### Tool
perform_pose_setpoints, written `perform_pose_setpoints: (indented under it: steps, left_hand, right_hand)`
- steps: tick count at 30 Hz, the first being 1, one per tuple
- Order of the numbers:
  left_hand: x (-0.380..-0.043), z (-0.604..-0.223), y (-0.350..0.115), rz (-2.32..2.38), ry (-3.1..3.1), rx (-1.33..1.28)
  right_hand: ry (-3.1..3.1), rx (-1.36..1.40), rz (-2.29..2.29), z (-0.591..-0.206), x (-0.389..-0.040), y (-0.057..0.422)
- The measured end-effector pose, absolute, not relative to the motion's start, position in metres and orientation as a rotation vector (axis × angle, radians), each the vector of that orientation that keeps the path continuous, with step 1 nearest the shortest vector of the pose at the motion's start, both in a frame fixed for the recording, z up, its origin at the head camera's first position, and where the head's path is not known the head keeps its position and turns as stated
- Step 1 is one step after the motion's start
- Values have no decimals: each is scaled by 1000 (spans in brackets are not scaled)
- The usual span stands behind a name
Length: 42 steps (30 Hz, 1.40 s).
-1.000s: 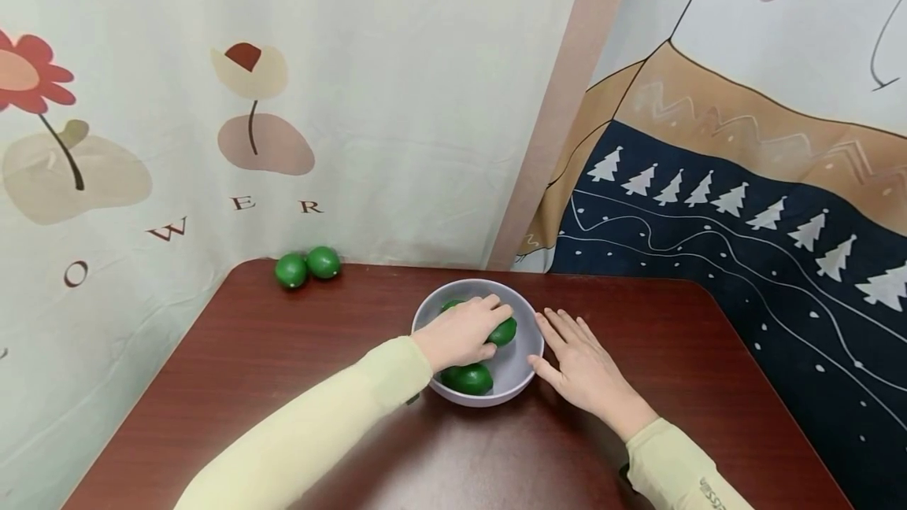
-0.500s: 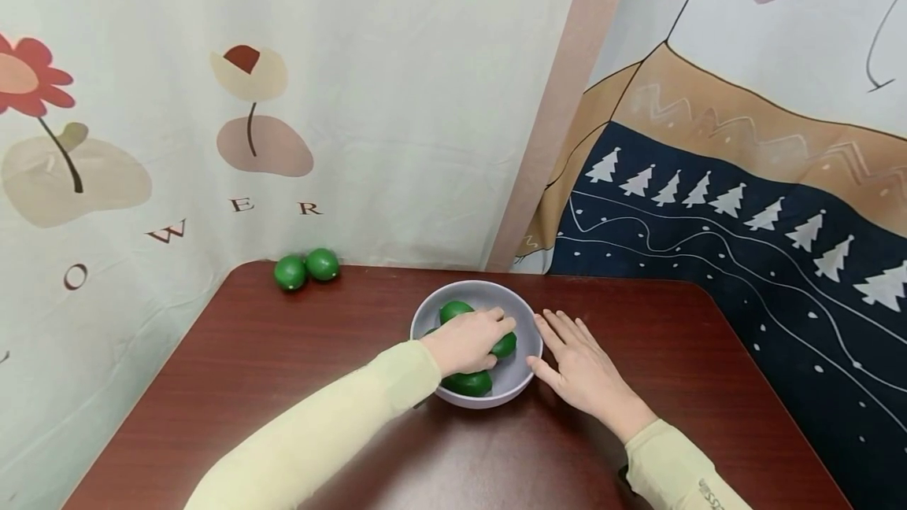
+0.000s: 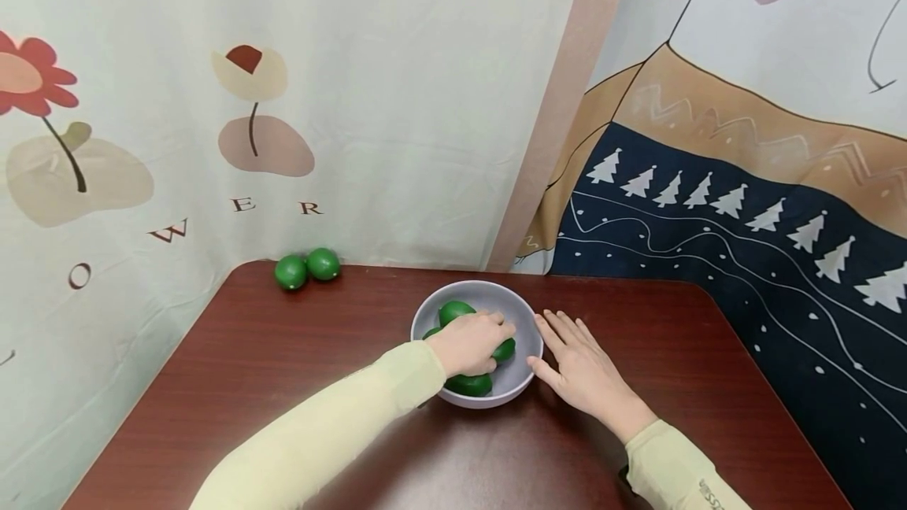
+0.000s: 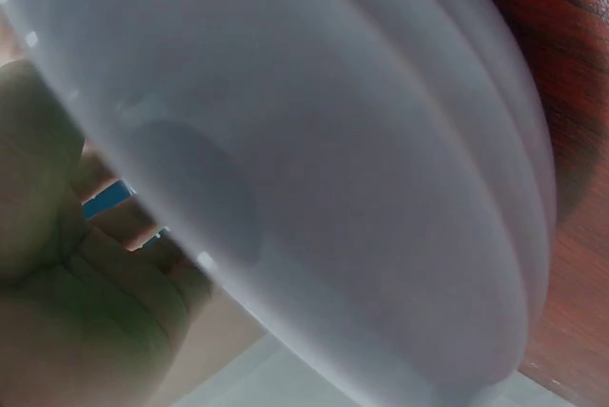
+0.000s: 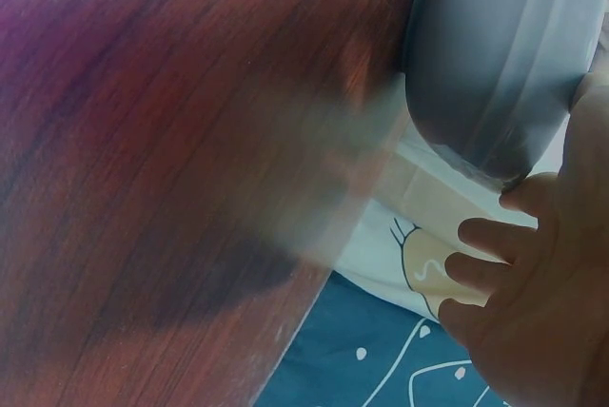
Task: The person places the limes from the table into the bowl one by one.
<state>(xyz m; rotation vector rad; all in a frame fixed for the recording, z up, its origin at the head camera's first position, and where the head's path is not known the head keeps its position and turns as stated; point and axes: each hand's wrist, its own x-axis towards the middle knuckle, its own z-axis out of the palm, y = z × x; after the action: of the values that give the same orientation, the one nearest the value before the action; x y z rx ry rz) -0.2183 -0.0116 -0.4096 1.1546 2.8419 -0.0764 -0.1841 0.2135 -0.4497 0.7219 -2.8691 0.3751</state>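
A grey-lavender bowl [image 3: 524, 319] stands on the table, with several green limes inside. Reaching over its left rim, my left hand [image 3: 471, 343] curls its fingers round one lime [image 3: 506, 350] low in the bowl. Another lime [image 3: 456, 311] lies behind that hand, and one lime [image 3: 473, 386] lies in front of it. A further lime [image 3: 431, 332] is mostly covered by the hand. My right hand [image 3: 584, 372], fingers straight, touches the bowl's right side; the right wrist view shows its fingertips [image 5: 519, 200] at the bowl wall [image 5: 495, 65]. In the left wrist view the bowl's outer wall [image 4: 362, 169] hides the limes.
Two limes [image 3: 290, 272] [image 3: 323, 264] sit side by side at the far left corner of the dark red wooden table [image 3: 283, 360]. A pale printed curtain [image 3: 397, 101] hangs along the back edge, and a navy cloth with white trees [image 3: 680, 234] at the right.
My left hand has moved slightly toward the front right and lower in the bowl, the held lime with it. More of the lime behind shows. My right hand stays at the rim.
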Motion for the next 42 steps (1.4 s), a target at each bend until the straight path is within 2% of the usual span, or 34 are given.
perform_pose_setpoints:
  steps: [14, 42]
  left_hand:
    - [-216, -407, -13, -77, 2858, 1089]
    - [-212, -407, -49, 126, 3009, 1261]
  right_hand:
    - [-2869, 712, 370, -452, -184, 213]
    - [-2841, 716, 368, -451, -183, 212]
